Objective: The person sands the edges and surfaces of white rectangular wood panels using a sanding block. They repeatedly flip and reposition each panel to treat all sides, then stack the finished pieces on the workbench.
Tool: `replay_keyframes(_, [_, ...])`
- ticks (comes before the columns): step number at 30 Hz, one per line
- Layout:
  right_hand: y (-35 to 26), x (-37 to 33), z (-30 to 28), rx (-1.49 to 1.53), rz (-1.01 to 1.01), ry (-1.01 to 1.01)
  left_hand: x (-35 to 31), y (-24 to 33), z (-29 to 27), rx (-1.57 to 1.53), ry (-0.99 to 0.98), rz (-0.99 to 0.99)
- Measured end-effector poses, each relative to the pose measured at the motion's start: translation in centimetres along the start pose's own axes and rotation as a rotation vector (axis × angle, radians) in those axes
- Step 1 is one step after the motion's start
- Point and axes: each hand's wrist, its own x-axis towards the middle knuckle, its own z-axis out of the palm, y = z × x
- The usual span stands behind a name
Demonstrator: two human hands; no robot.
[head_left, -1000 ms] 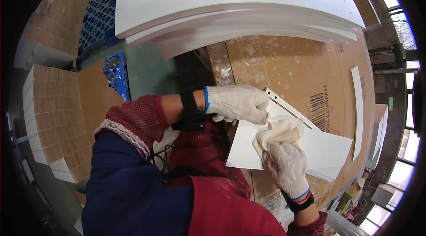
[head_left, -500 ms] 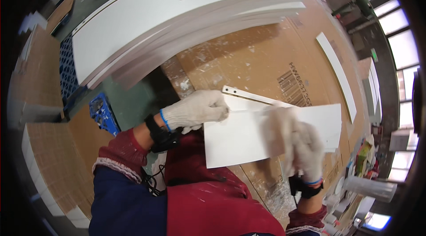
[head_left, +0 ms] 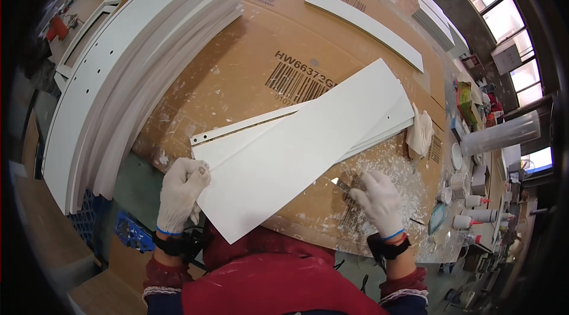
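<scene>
Crumpled cloth [head_left: 419, 135] now beside flat panel [head_left: 308, 143]

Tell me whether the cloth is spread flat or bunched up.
Bunched up: the cloth lies in creased, overlapping folds by the right end of the white boards, apart from the right hand.

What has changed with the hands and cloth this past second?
The right gloved hand has let go of the cream cloth, now beside the right end of the white panels, and moved to a small flat tool; any grip is unclear. The left gloved hand stays at the panels' left edge; the white strip still lies on the cardboard.
</scene>
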Motion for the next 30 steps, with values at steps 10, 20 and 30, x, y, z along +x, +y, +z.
replay_keyframes(10, [-3.9, -4.0, 5.4, 0.066, 0.166, 0.158, -2.0, -2.2, -0.4, -0.107, 0.037, 0.027])
replay_keyframes(20, [-3.4, -4.6, 5.2, 0.258, 0.163, -0.093, -6.3, -3.3, 1.3, -0.241, -0.045, -0.02])
replay_keyframes(30, [-8.4, -4.7, -1.7, 0.439, -0.364, 0.132, -7.9, -3.8, 3.3, -0.032, -0.372, -0.089])
